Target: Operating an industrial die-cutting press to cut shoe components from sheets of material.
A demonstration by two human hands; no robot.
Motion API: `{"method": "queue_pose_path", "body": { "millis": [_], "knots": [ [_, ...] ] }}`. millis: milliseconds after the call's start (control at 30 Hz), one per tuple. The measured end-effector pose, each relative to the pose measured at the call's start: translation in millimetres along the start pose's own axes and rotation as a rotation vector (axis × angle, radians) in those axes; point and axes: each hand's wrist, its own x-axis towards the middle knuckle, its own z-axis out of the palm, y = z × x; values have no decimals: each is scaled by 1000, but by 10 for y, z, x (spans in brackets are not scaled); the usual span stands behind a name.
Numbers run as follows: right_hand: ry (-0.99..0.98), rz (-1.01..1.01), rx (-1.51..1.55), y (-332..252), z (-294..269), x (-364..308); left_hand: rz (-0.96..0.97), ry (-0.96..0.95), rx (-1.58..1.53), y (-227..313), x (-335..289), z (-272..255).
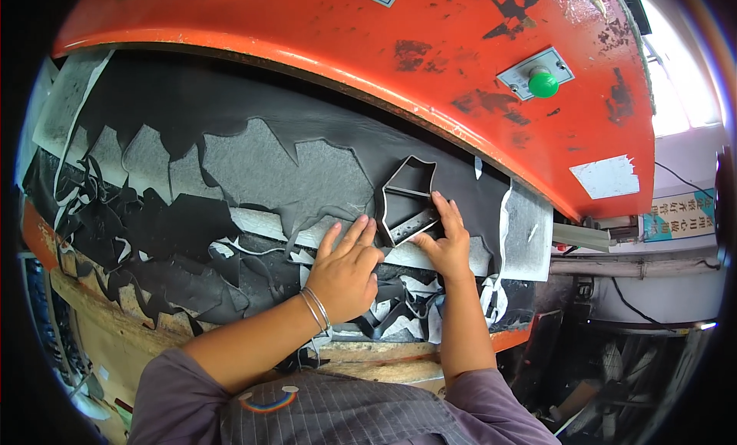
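A metal cutting die (pixel 413 225), an angular frame with a crossbar and a perforated plate, lies on a black leather-like sheet (pixel 230 92). My right hand (pixel 451 245) grips the die's near right corner, thumb at the near edge and fingers along the right side. Just left of the die, my left hand (pixel 345 270) rests with fingers stretched out on the sheet's jagged near edge. A fuzzy grey surface (pixel 253 165) shows inside the angular cut-outs left of the die.
An orange machine beam (pixel 322 30) spans the far side, carrying a green push button (pixel 543 84). Black offcuts (pixel 173 238) and pale strips are heaped along the near left. More scraps (pixel 399 311) lie between my forearms. A horizontal pipe (pixel 629 268) runs at the right.
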Motion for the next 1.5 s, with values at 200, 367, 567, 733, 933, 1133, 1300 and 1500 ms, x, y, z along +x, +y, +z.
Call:
{"method": "queue_pose_path", "body": {
  "millis": [200, 367, 567, 733, 933, 1133, 1300, 1500],
  "knots": [
    [85, -23, -11, -8, 0, -43, -23, -41, -50, 34, -20, 20],
    [104, 40, 15, -2, -11, -125, 21, -4, -74, -95, 134, -77],
    [36, 111, 108, 1, -43, -37, -34, 98, 8, -287, 538, -67],
    [16, 136, 56, -3, -47, -83, -6, 12, -24, -308, 470, -140],
    [15, 60, 92, 28, -31, -4, 12, 65, 38, -335, 535, -112],
    [51, -12, 131, 129, -21, 119, 14, 114, 108, -328, 646, -113],
    [38, -12, 171, 104, -141, 104, 51, 108, 84, -283, 653, -119],
    [20, -379, -88, -205, -357, 676, -57, 211, -101, -237, 488, -122]
  ]
}}
